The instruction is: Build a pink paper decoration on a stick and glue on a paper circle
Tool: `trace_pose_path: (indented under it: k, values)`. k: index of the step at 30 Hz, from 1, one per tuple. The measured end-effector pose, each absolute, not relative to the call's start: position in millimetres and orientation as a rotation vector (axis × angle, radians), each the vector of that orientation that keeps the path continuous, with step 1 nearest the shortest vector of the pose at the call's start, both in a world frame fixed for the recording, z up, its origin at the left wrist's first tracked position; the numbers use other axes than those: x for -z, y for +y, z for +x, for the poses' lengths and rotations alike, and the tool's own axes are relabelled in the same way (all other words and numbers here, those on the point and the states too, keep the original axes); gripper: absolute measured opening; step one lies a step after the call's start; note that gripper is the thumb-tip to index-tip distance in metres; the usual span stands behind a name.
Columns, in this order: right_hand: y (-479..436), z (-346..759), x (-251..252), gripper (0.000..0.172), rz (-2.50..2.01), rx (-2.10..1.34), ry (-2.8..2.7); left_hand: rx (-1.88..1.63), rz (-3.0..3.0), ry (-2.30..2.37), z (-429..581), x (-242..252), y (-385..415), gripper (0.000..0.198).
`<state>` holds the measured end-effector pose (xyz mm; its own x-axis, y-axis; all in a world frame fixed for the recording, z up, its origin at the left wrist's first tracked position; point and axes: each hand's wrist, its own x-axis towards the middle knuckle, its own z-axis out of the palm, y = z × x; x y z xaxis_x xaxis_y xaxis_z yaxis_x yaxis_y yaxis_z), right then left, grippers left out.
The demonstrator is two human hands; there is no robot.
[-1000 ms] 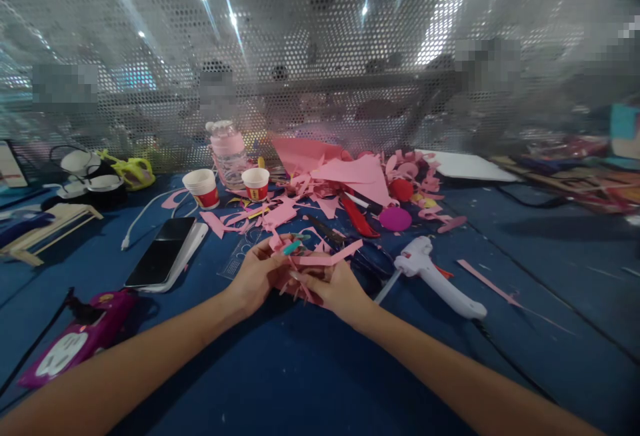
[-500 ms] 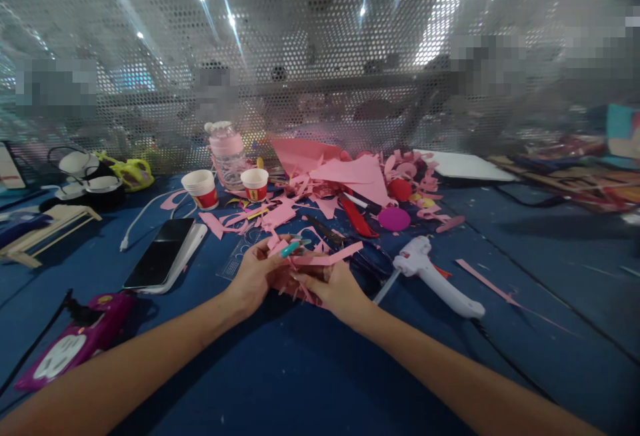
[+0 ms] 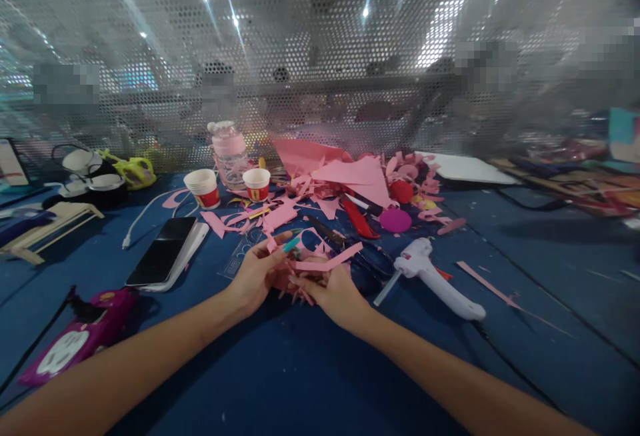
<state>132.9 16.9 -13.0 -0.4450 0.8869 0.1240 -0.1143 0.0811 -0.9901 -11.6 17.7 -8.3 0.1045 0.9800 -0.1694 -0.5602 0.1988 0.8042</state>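
Note:
Both hands meet over the blue table (image 3: 300, 369), fingers pinched on a fringed pink paper piece (image 3: 320, 266). My left hand (image 3: 257, 273) grips its left side, with a teal fingernail showing. My right hand (image 3: 333, 289) holds the right side, where a long pink strip sticks out to the right. Black scissors (image 3: 327, 231) lie just behind the hands. A white glue gun (image 3: 437, 279) rests on the table to the right of my right hand.
A heap of pink paper scraps (image 3: 350, 179) with a red tool and a magenta disc sits behind. Two paper cups (image 3: 203, 188), a pink bottle (image 3: 227, 149), a phone (image 3: 163, 256), a magenta power strip (image 3: 80, 343) and a perforated metal screen (image 3: 320, 56) surround the area.
The hands have shifted slightly on the pink piece; the long strip now sits a bit lower and my left fingers have spread a little. Nothing else has moved.

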Motion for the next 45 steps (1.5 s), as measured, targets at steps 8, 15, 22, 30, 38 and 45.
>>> trace_pose_path:
  k: [8,15,22,30,38,45]
  values:
    - [18.3,132.9,15.7,0.017,-0.824,-1.46,-1.528,-1.271,0.669,0.795,-10.8,7.6,17.9,0.055]
    - [16.4,133.0,15.3,0.03,-0.885,-1.516,-1.507,-1.258,0.678,0.796,-13.2,9.3,18.4,0.055]
    - [16.9,132.8,15.9,0.03,-0.816,-1.564,-1.454,-1.3,0.663,0.789,-10.4,4.4,17.6,0.055]
    - [20.2,133.9,16.0,0.034,-0.845,-1.468,-1.352,-1.355,0.66,0.7,-6.2,5.4,17.4,0.029]
    - [22.3,137.6,16.0,0.022,-0.909,-1.372,-1.403,-1.357,0.642,0.815,-6.0,11.1,19.3,0.024]
    - [23.2,136.5,17.4,0.026,-0.94,-1.481,-1.318,-1.369,0.639,0.851,-5.4,11.5,20.5,0.032]
